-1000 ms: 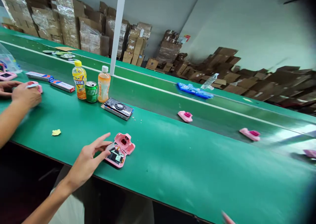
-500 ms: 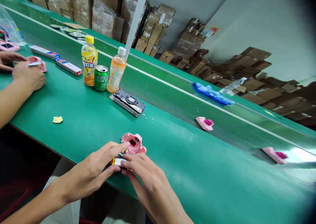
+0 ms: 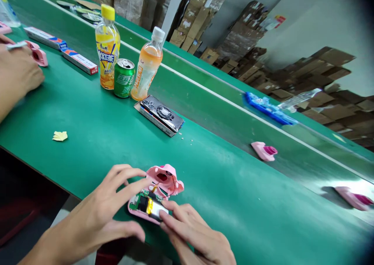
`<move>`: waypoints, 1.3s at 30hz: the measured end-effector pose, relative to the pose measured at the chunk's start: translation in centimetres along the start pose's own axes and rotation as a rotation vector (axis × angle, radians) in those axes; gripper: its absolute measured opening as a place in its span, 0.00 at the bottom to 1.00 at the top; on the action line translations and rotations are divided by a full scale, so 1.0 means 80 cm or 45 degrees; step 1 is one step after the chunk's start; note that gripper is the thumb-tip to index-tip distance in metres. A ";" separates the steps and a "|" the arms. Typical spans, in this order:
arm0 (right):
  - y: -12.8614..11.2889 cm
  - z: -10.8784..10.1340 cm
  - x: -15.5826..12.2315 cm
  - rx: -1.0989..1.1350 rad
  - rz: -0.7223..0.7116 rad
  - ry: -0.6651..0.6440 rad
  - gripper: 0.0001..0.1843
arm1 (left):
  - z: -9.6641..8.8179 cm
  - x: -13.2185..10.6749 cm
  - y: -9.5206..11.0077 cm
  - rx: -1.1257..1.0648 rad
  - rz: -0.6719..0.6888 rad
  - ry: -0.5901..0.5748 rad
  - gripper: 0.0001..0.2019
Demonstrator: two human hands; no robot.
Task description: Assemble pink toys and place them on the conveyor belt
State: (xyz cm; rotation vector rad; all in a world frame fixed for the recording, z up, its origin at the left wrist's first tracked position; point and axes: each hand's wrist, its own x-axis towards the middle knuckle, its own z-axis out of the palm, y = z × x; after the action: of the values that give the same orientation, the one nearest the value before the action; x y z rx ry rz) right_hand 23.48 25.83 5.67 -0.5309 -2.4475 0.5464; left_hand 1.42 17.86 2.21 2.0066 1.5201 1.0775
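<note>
An opened pink casing lies at the table's near edge. Its hollow pink front shell (image 3: 167,177) is tipped back, joined by thin wires to the other half (image 3: 139,213), which holds a green circuit board (image 3: 134,202) and a silver battery (image 3: 157,209) with yellow tape. My left hand (image 3: 102,210) is open at the left, thumb apart from the fingers, fingertips close to the front shell; whether they touch it is unclear. My right hand (image 3: 193,230) grips the right end of the lower half, fingertips on the battery. Part of that end is hidden beneath the fingers.
A phone (image 3: 165,113) rests on a box beyond the casing. Behind stand a yellow-capped bottle (image 3: 107,50), green can (image 3: 124,80) and orange drink bottle (image 3: 148,64). Pink pieces (image 3: 264,151) and a blue tray (image 3: 270,109) are at right. A co-worker's hand (image 3: 19,70) holds another pink casing.
My left hand has come away from the battery and spread its fingers, uncovering the circuit board. My right hand has shifted to the right end of the casing. The view has moved slightly.
</note>
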 end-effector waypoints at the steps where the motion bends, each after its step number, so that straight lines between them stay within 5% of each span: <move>1: 0.000 0.003 -0.003 -0.005 -0.002 0.004 0.13 | 0.005 0.000 0.000 0.035 -0.008 0.021 0.25; 3: 0.001 0.008 -0.009 -0.040 0.007 -0.002 0.15 | 0.014 0.000 0.002 0.043 -0.007 0.087 0.17; 10: 0.015 0.018 -0.018 -0.226 0.016 -0.182 0.15 | 0.022 0.005 -0.002 -0.088 0.033 0.190 0.10; 17: 0.000 0.050 -0.027 -0.098 0.271 0.203 0.18 | 0.028 -0.002 -0.005 0.012 -0.025 0.119 0.12; 23: 0.000 0.028 -0.013 -0.151 0.162 -0.040 0.15 | 0.032 -0.008 -0.004 0.081 -0.006 0.174 0.09; 32: -0.008 0.031 -0.026 -0.477 0.053 -0.053 0.20 | 0.020 -0.017 -0.013 0.187 0.096 -0.129 0.18; 39: -0.019 0.041 -0.036 -0.776 -0.004 -0.037 0.22 | 0.021 -0.017 -0.019 0.202 0.200 -0.056 0.18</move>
State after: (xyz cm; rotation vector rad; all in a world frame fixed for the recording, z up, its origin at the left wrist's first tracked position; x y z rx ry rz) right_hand 23.32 22.27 2.65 -0.7568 -2.6242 -0.2159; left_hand 1.60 17.33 -0.33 2.2749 1.4876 0.9909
